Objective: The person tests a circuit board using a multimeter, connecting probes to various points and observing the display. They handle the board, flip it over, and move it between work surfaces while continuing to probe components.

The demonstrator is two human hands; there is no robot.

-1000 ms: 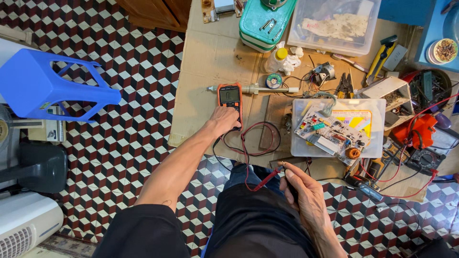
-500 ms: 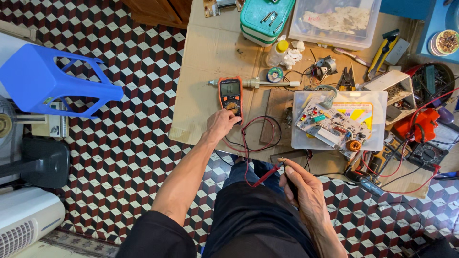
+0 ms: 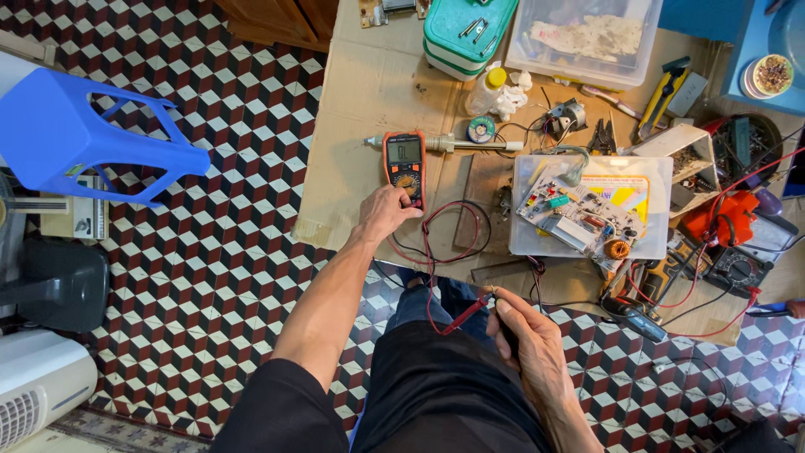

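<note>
While the left hand rests open-fingered on the orange multimeter on the cardboard sheet, the right hand pinches the red and black probes. Beside them lie a circuit board on a clear lid with a yellow label, and a teal case.

Single head-worn camera, no second view to overlap. It looked almost straight down from above the seated person, whose lap filled the lower edge. The cardboard sheet on the tiled floor sat ahead, toward the frame top. Both forearms reached in from below; the whole work area stayed in frame, fairly near.
</note>
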